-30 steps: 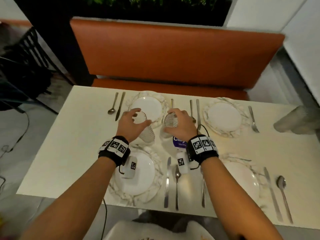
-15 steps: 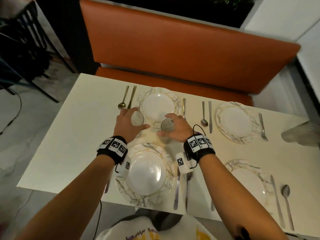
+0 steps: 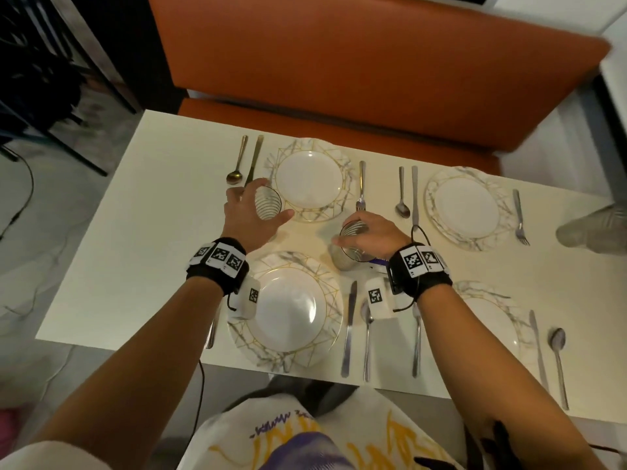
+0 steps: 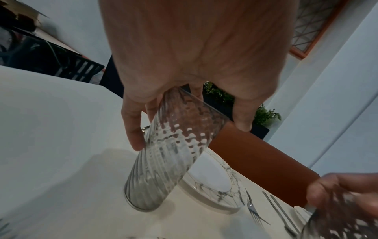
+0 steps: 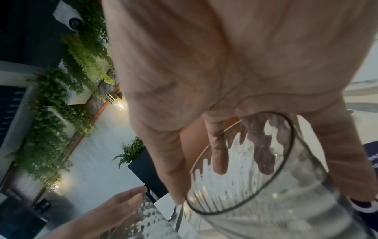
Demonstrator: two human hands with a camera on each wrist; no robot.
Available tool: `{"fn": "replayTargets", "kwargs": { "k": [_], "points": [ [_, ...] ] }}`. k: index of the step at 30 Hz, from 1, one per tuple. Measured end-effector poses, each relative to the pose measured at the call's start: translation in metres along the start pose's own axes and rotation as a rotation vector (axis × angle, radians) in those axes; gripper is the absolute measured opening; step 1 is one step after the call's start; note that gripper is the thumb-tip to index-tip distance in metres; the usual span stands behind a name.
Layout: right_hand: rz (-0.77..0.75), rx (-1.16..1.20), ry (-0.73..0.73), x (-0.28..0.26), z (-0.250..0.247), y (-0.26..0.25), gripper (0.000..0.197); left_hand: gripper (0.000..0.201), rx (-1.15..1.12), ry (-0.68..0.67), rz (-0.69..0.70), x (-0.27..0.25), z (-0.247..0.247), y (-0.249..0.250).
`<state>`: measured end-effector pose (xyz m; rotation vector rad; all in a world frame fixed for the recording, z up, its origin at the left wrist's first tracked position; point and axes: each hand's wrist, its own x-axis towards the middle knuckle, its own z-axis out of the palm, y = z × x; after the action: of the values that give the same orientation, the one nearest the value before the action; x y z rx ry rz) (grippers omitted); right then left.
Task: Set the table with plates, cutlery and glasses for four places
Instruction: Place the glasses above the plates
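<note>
Near plate [image 3: 288,310]: it lies below my wrists, toward my body from both sets of fingers, with a knife and spoon beside it.
Right hand [image 3: 373,234]: my fingers and thumb curl round the rim end of a ribbed glass [image 3: 351,247], gripping it from above; in the right wrist view the fingertips [image 5: 219,161] sit against its wall.
Left hand [image 3: 246,212]: my fingers are wrapped round a second ribbed glass [image 4: 169,155], thumb on one side, fingers on the other; it tilts, and I cannot tell whether its base touches the table [image 3: 135,232].
Far plate [image 3: 308,179]: just beyond and to the inner side of my left fingers; its knife [image 3: 254,157] and spoon [image 3: 237,164] lie just beyond my left fingertips.
Step in hand: I judge this the glasses stage, since all four plates and the cutlery are laid.
Next move: stand each glass upright near its plate, clear of rim and cutlery, then let go.
Farther off: an orange bench [image 3: 339,62] runs behind the table.
</note>
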<state>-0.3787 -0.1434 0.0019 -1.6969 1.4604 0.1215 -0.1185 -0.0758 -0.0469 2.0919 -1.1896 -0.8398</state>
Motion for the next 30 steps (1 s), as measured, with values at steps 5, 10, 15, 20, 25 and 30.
{"fn": "replayTargets", "kwargs": {
  "k": [5, 10, 15, 20, 25, 30],
  "points": [
    [0.018, 0.074, 0.023, 0.003, 0.007, 0.009, 0.059, 0.075, 0.052, -0.010, -0.042, 0.002, -0.009, -0.001],
    [0.036, 0.073, 0.088, 0.009, 0.017, 0.011, 0.060, 0.091, -0.074, 0.061, -0.042, 0.011, -0.020, -0.006],
    [0.048, 0.074, 0.114, 0.010, 0.020, 0.011, 0.065, 0.091, -0.069, 0.034, -0.043, 0.019, -0.027, -0.001],
    [0.060, 0.086, 0.101, 0.007, 0.019, 0.009, 0.067, 0.093, -0.066, 0.000, -0.042, 0.023, -0.031, -0.001],
    [0.074, 0.099, 0.094, 0.004, 0.016, 0.008, 0.073, 0.090, -0.056, -0.023, -0.042, 0.024, -0.034, 0.006],
    [0.049, 0.118, 0.136, -0.007, 0.008, 0.008, 0.078, 0.097, 0.137, 0.021, -0.015, 0.013, -0.040, 0.014]
  ]
}}
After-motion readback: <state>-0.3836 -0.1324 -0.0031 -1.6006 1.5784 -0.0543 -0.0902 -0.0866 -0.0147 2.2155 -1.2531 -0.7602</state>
